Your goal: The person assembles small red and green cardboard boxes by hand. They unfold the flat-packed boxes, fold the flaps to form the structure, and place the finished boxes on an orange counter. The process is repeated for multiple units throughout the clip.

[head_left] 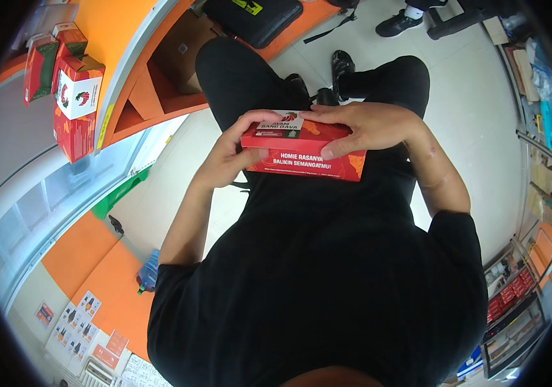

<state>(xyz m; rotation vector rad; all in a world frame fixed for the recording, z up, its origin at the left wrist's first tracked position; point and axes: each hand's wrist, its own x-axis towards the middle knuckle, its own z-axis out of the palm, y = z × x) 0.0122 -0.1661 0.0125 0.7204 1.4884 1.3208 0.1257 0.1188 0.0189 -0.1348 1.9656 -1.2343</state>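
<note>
A person in a black shirt (pixel 315 284) sits looking down at a red carton (pixel 305 147) held in front of the lap, slightly right of the middle of the view. The left hand (pixel 226 151) grips the carton's left end, fingers over the top and thumb on the front. The right hand (pixel 376 131) grips from the right, fingers across the top and thumb pressed to the front. Whether the carton rests on the thighs cannot be told. Beyond are black trousers (pixel 244 80) and a pale tiled floor (pixel 463 97). To the left, more red cartons (pixel 77 122) stand near an orange counter (pixel 121 29). Farther ahead lie a black case (pixel 256 19) and another person's dark shoe (pixel 398 24).
</note>
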